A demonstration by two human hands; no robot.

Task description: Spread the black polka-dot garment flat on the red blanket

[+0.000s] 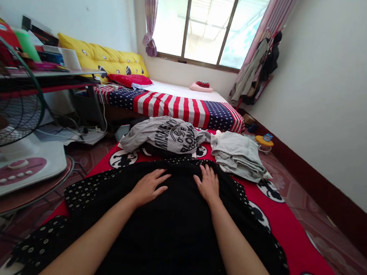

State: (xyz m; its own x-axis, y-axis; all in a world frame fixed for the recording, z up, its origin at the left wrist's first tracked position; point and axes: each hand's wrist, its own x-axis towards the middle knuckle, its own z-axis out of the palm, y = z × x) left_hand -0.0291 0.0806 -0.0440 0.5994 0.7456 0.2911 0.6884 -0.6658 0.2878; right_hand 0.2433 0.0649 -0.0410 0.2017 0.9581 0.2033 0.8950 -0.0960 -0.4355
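Observation:
A black garment with dotted trim (176, 222) lies spread over a red blanket with black-and-white round prints (291, 232). Flat on the upper left part of the garment rests my left hand (151, 187), its fingers stretched out. My right hand (208, 185) lies on the garment's upper right part, fingers spread and pointing away from me. Neither hand grips anything. Just beyond the hands is a crumpled grey garment with black lettering (173, 136). To its right sits a stack of folded pale grey clothes (238, 155).
A fan (10, 96) and a round table (60, 182) stand at left, near a cluttered desk (70, 74). Behind is a bed with a star-and-stripe cover (173, 106). A yellow stool (263, 140) stands at right, and clothes hang on a rack (257, 67) near the window.

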